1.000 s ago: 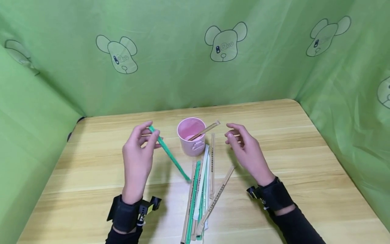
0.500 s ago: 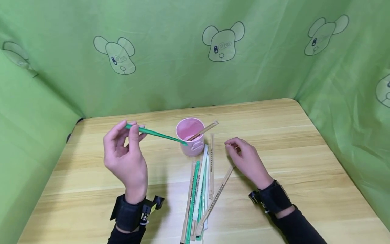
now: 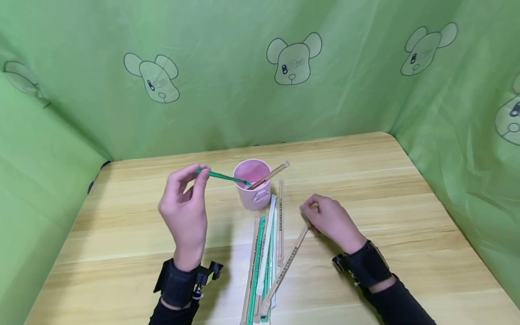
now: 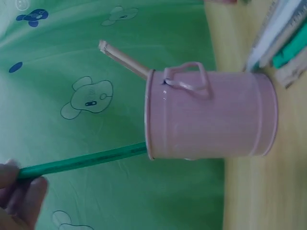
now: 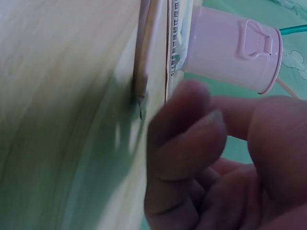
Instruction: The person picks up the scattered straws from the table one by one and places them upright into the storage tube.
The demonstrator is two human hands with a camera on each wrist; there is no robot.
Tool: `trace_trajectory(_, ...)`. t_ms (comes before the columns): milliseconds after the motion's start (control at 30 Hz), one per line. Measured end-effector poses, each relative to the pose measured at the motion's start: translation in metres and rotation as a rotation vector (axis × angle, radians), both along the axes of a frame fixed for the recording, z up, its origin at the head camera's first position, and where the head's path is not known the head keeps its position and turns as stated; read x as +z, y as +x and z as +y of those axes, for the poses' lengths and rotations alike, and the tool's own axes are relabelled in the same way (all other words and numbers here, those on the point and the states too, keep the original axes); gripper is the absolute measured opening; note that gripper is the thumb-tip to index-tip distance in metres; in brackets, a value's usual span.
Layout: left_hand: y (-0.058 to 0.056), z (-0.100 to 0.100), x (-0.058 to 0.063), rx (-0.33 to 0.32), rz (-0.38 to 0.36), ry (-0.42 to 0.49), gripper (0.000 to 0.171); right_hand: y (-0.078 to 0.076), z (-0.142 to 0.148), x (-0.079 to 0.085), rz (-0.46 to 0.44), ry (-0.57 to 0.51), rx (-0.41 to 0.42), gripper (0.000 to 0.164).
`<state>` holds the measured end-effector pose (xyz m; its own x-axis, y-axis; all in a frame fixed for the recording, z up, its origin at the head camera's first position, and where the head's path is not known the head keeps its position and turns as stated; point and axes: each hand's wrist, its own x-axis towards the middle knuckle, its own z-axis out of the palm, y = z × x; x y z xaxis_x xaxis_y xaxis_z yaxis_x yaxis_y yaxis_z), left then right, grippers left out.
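My left hand [image 3: 184, 207] pinches the upper end of a green wrapped straw [image 4: 86, 159] between thumb and fingers. The straw's lower end reaches inside the rim of a small pink bucket [image 3: 253, 198]. A brown wrapped straw [image 3: 278, 170] leans in the same bucket, its end sticking out to the right. On the table, my right hand [image 3: 331, 221] hovers low with loosely curled fingers, close to the tip of a slanting brown straw [image 3: 288, 262]. In the right wrist view, a small gap shows between those fingers and the nearby straw end [image 5: 144, 72].
Several green, white and brown wrapped straws lie bunched in front of the bucket, among them a white straw [image 3: 266, 248]. Another brown straw [image 3: 280, 225] lies right of the bunch. Green printed cloth [image 3: 223, 90] hangs behind the wooden table [image 3: 365, 171] and along its sides.
My left hand swung left, levelling the green straw, then moved right, bringing its end into the bucket. My right hand came down and nearer to the slanting brown straw's tip.
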<state>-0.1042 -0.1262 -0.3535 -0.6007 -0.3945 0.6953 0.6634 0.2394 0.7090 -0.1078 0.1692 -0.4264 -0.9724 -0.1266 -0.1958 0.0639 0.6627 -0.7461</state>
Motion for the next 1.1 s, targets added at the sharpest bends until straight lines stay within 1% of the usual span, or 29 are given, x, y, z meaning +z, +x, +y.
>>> trace_trajectory(67, -0.001, -0.001, -0.005, -0.009, -0.064, -0.075, 0.019, 0.001, 0.0, -0.001, -0.072, -0.032, -0.018, 0.023)
trace_trajectory(133, -0.002, -0.001, -0.01, -0.03, -0.117, -0.136, 0.02, 0.001, 0.0, -0.002, -0.125, -0.055, -0.03, 0.021)
trace_trajectory(233, -0.004, -0.001, -0.017, -0.05, -0.172, -0.224, 0.021, 0.001, 0.0, -0.002, -0.156, -0.064, -0.034, 0.02)
trace_trajectory(300, -0.005, -0.001, -0.02, -0.07, -0.212, -0.273, 0.027, 0.0, -0.001, -0.002, -0.162, -0.064, -0.034, 0.019)
trace_trajectory(333, -0.006, -0.001, -0.021, -0.086, -0.246, -0.29, 0.033, 0.0, -0.002, -0.002, -0.164, -0.067, -0.032, 0.019)
trace_trajectory(400, -0.006, -0.001, -0.023, -0.13, -0.343, -0.312, 0.049, 0.0, -0.005, -0.002, -0.169, -0.078, -0.03, 0.019)
trace_trajectory(467, -0.006, -0.002, -0.024, -0.175, -0.478, -0.343, 0.066, 0.0, -0.009, -0.002, -0.165, -0.085, -0.019, 0.02)
trace_trajectory(533, -0.006, -0.004, -0.025, -0.208, -0.631, -0.388, 0.075, 0.0, -0.015, -0.003, -0.155, -0.094, -0.008, 0.021)
trace_trajectory(567, -0.006, -0.005, -0.026, -0.225, -0.701, -0.424, 0.074, 0.0, -0.018, -0.003, -0.145, -0.097, -0.001, 0.022)
trace_trajectory(633, -0.005, -0.006, -0.029, -0.251, -0.828, -0.509, 0.067, 0.001, -0.024, -0.005, -0.12, -0.102, 0.012, 0.023)
trace_trajectory(700, -0.003, -0.007, -0.032, -0.287, -0.926, -0.589, 0.054, 0.001, -0.03, -0.006, -0.09, -0.112, 0.024, 0.026)
trace_trajectory(733, -0.002, -0.006, -0.033, -0.306, -0.959, -0.624, 0.047, 0.001, -0.033, -0.007, -0.077, -0.116, 0.027, 0.028)
trace_trajectory(800, -0.001, -0.005, -0.036, -0.344, -1.007, -0.667, 0.036, 0.002, -0.037, -0.008, -0.055, -0.12, 0.025, 0.033)
trace_trajectory(900, 0.001, -0.002, -0.039, -0.369, -1.032, -0.706, 0.026, 0.003, -0.043, -0.008, -0.026, -0.114, 0.027, 0.041)
trace_trajectory(1100, 0.0, 0.003, -0.046, -0.368, -1.043, -0.77, 0.023, 0.003, -0.054, -0.01, 0.071, -0.056, 0.066, 0.046)
